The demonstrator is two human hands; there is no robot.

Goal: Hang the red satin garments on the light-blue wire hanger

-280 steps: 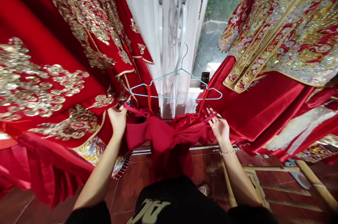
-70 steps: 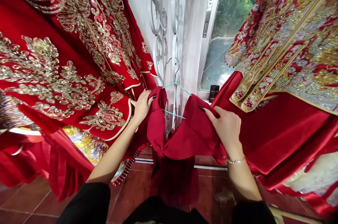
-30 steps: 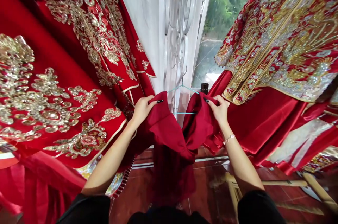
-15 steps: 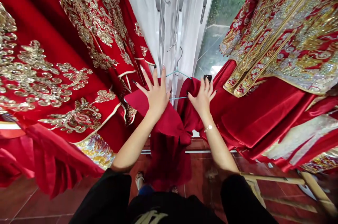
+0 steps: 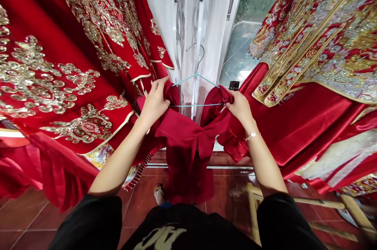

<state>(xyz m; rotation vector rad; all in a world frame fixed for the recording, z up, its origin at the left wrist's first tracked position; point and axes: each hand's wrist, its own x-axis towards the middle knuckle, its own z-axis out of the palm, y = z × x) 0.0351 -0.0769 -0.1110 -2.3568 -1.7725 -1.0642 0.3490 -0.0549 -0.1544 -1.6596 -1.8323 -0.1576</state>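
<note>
A dark red dress (image 5: 188, 132) with a large bow at its neckline hangs on a light blue wire hanger (image 5: 197, 73), whose metal hook points up in front of me. My left hand (image 5: 156, 99) is closed on the dress at the hanger's left end. At the opposite end my right hand (image 5: 238, 106) grips the dress shoulder, fingers curled over the fabric. Between the hands, the hanger's lower bar runs across the open neckline. The long skirt drops toward the floor near my feet.
A red gown with gold sequins (image 5: 85, 124) fills the left side. On the right hangs a beaded jacket (image 5: 312, 46) over red satin. Behind the hanger are a white curtain with a metal rack (image 5: 180, 26) and a glass door (image 5: 250, 26). A wooden stool (image 5: 312, 202) stands low right.
Both hands have gone from spread fingers to a grip on the dress and moved outward, apart from each other. The bow and neckline now lie spread wider across the hanger.
</note>
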